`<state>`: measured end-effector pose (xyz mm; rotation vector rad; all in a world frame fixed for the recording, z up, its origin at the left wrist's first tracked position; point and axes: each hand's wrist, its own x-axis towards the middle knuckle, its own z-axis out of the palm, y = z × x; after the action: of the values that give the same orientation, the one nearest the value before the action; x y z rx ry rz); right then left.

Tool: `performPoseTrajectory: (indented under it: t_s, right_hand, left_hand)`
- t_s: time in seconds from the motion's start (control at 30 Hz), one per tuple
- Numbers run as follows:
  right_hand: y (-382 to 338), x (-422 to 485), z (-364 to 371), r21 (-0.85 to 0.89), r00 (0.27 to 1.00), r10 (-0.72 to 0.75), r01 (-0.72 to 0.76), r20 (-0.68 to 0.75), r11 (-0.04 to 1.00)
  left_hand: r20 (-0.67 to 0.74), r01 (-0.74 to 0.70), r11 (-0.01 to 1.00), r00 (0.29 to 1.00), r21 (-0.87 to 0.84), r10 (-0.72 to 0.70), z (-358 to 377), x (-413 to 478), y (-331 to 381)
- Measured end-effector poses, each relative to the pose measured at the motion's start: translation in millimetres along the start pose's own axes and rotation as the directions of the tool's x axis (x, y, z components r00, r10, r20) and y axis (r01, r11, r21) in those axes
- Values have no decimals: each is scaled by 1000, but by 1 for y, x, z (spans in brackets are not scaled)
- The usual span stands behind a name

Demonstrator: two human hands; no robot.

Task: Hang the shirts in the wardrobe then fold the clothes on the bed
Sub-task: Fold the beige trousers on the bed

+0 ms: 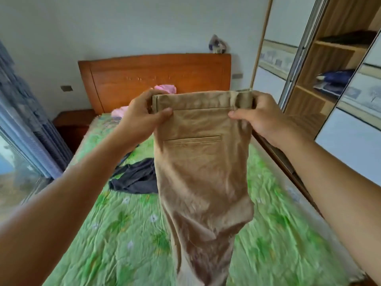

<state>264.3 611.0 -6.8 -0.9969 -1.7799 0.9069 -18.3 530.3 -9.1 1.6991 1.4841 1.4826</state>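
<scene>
Bare forearms stretched forward from the near edge. The left hand pinched the left corner of the waistband of a pair of tan cotton trousers, thumb in front, and the right hand gripped the right corner, so both hands held them up. The legs hung over the bed with a crumpled green floral sheet. Left of the trousers lay a dark grey garment. Farther off, a pink cloth sat by the orange wooden headboard; an open wooden wardrobe stood at the right.
</scene>
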Motion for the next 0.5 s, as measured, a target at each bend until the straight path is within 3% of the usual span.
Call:
performPoseTrajectory:
  t_s: [0.1, 0.27, 0.37, 0.5]
  right_hand:
    - [72, 1, 23, -208, 987, 150, -135, 54, 969]
    - [188, -13, 62, -645, 982, 169, -73, 88, 761]
    - [256, -22, 82, -653, 959, 262, -131, 107, 746]
    - [328, -9, 104, -507, 905, 413, -309, 105, 805]
  left_hand:
    - [109, 97, 974, 987, 207, -121, 18, -2, -70]
    - [158, 226, 833, 924, 506, -347, 65, -22, -166]
    - [105, 326, 776, 889, 541, -446, 103, -37, -219]
    - [-1, 500, 736, 828, 457, -561, 144, -37, -279]
